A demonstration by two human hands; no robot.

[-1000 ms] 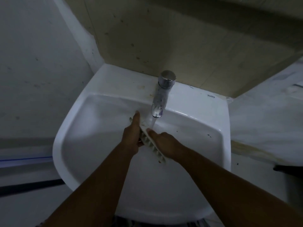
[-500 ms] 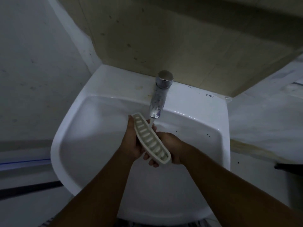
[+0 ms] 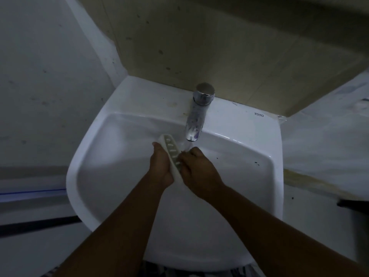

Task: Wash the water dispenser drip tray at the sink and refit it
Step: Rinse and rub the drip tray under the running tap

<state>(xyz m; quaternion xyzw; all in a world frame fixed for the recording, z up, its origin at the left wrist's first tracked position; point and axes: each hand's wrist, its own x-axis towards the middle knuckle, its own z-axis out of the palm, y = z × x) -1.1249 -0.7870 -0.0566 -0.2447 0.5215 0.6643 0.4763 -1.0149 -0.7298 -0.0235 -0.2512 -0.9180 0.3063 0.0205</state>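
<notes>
The drip tray (image 3: 171,148) is a long white slotted plastic piece, held over the white sink (image 3: 103,156) just under the chrome tap (image 3: 196,114). My left hand (image 3: 160,166) grips its left side from beneath. My right hand (image 3: 197,168) lies over its lower right part, fingers on the slots. Water runs from the spout onto the tray's right edge and my right fingers. The tray's lower end is hidden between my hands.
A beige tiled wall rises right behind the tap. A pale stained counter (image 3: 323,148) adjoins the sink on the right. Grey wall and floor lie to the left.
The tray was turned from edge-on to slots facing up, and has since moved up under the stream. My right hand came from under the tray to on top of it.
</notes>
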